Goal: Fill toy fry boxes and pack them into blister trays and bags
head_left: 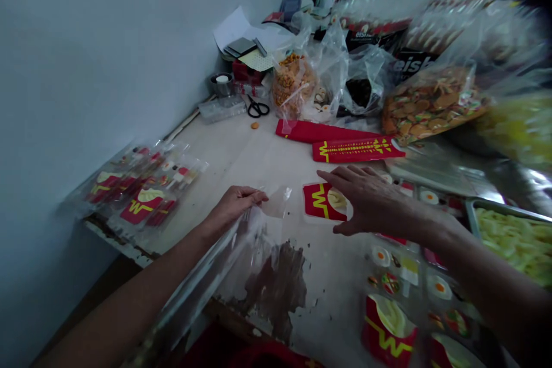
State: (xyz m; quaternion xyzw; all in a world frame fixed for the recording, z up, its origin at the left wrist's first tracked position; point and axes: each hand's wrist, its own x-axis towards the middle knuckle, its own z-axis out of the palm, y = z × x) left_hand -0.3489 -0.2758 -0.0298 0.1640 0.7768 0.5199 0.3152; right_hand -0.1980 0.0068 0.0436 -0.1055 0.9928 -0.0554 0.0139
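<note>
My left hand [239,202] is closed in a pinch on the edge of a clear plastic bag [254,241], which hangs down along my forearm over the table's front edge. My right hand [373,198] is open, its thumb and fingers spread over the right end of a small red packet [317,201] with a yellow zigzag mark and pale fries-like pieces. Whether the fingers touch that packet I cannot tell. Below my right forearm lie several clear packs [390,328] with similar red packets, and small egg and burger shapes.
Filled clear packs [142,201] lie at the table's left edge. Red flat cartons [357,149], black scissors [257,106] and a bag of orange pieces [295,83] lie farther back. Large bags [435,98] crowd the back right, near a metal tray [476,207] of pale yellow pieces. A wall [107,40] bounds the left.
</note>
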